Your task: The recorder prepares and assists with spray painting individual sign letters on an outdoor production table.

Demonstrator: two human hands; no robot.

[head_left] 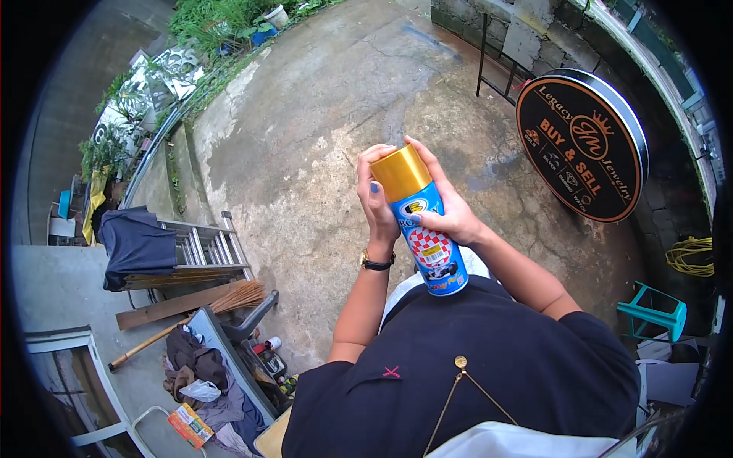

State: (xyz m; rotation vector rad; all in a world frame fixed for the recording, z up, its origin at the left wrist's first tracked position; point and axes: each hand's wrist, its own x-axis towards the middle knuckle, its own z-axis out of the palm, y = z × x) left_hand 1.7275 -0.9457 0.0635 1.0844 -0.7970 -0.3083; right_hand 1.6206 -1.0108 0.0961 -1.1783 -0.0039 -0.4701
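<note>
A blue spray paint can (450, 276) with a red-and-white checkered label stands slightly tilted in front of my chest. Its gold cap (402, 175) is on top. My left hand (379, 214) is closed round the cap's left side, its thumb raised along the front. From the right, my right hand (456, 212) grips the can's upper body, with its thumb across the label and a finger reaching up beside the cap. The fingers behind the can are partly hidden. A dark-strapped watch (377, 262) is on my left wrist.
A large round black sign (569, 164) leans at the right, near a teal stool (663, 313) and a coiled yellow cord (691, 256). To the left are a metal ladder (206, 248) draped with dark cloth, a wooden plank (172, 304), a broom (240, 296) and piled clothes (200, 357).
</note>
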